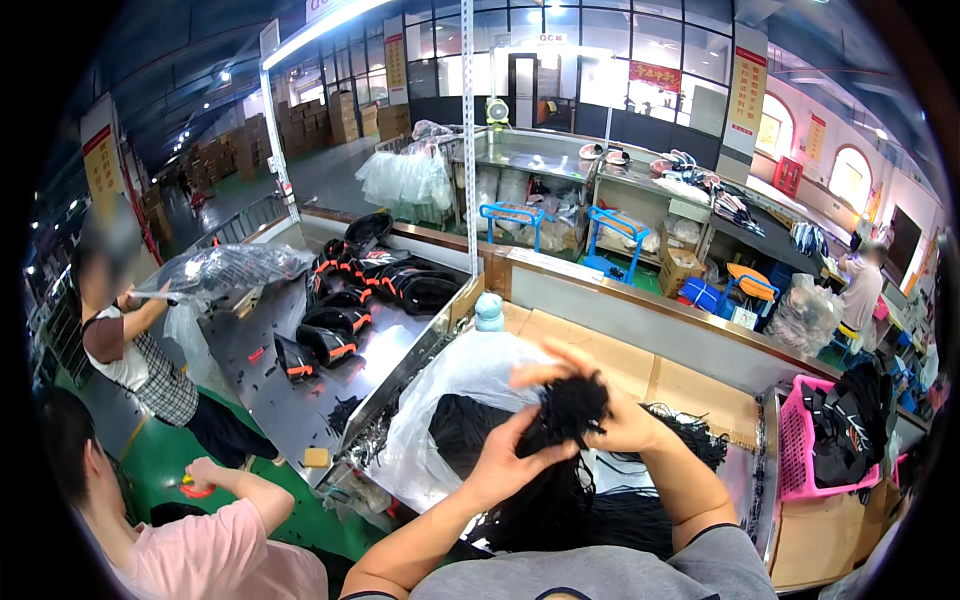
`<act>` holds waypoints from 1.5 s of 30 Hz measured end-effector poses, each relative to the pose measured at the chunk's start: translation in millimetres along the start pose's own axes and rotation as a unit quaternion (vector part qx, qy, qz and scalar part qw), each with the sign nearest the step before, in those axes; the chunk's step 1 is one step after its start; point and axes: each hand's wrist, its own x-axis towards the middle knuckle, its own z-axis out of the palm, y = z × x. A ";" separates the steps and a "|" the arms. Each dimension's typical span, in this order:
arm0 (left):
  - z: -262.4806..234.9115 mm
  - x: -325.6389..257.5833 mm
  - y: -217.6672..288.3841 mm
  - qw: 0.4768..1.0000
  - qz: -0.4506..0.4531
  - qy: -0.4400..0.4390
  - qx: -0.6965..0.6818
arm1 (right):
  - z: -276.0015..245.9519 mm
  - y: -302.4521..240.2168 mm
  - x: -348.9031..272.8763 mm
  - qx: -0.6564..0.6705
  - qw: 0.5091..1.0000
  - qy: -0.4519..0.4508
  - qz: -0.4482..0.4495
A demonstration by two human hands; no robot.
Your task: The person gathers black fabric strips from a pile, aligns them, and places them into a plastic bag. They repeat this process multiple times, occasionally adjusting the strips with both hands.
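Observation:
Over the worktable I hold a bunch of thin black cords (574, 408), its cut or looped ends bunched at the top and its lengths hanging down. My left hand (508, 452) grips the bunch from the left, thumb across it. My right hand (632, 420) is closed round its right side and top, with some fingers blurred and reaching behind it. Below, more black cords (625, 522) lie on the table. A clear plastic bag (480, 358) is spread at the left, with dark cords (462, 428) on it.
Cardboard (680, 385) lines the table's far side, beside a light blue container (489, 312). At right stands a pink basket (797, 462) of black pieces. Left, a metal table (240, 350) bears black-and-orange shoe-like parts. Two people work on that side, one holding orange-handled scissors (195, 487).

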 end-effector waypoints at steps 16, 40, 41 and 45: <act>-5.6 14.8 -11.4 0.819 0.244 0.170 0.491 | 63.1 30.8 0.3 0.040 0.945 0.312 0.088; -31.0 -2.5 -7.4 0.915 0.164 0.281 0.240 | 75.9 42.6 -4.9 -0.012 0.959 0.208 0.191; -29.4 -3.4 -7.3 0.903 0.181 0.275 0.275 | 79.2 39.6 3.1 0.015 0.960 0.216 0.175; -31.6 -8.4 -12.8 0.890 0.229 0.221 0.327 | 80.6 38.5 15.0 0.107 0.958 0.235 0.128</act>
